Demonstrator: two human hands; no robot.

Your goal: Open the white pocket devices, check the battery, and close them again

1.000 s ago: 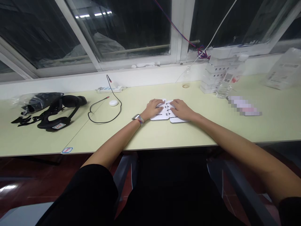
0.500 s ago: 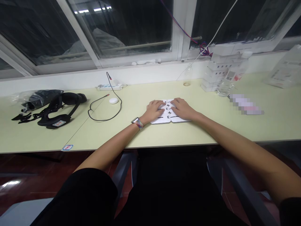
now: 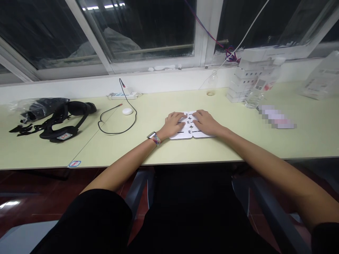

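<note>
Several white cards (image 3: 187, 133) with rounded corners and black marks lie side by side on the pale yellow table (image 3: 159, 155), forming a block. Flat on the left part of the block rests my left hand (image 3: 173, 125), its fingers spread and a watch with a patterned band (image 3: 155, 138) on the wrist. My right hand (image 3: 205, 122) lies on the right part, fingers stretched out and pointing left. Between the two hands a strip of the cards shows black letter-like marks and small dark star shapes at the joins. The outer parts of the cards are hidden under my palms.
A black headset (image 3: 62, 132) and a plastic bag (image 3: 39, 107) lie far left. Near them are a black cable (image 3: 116, 133), a white round object (image 3: 127, 111) and a power strip (image 3: 123, 95). White boxes (image 3: 245, 79) and a clear bottle (image 3: 255, 98) stand back right.
Both hands keep their place on the cards. The view has shifted very slightly, so the headset and cable appear a little farther left and higher.
</note>
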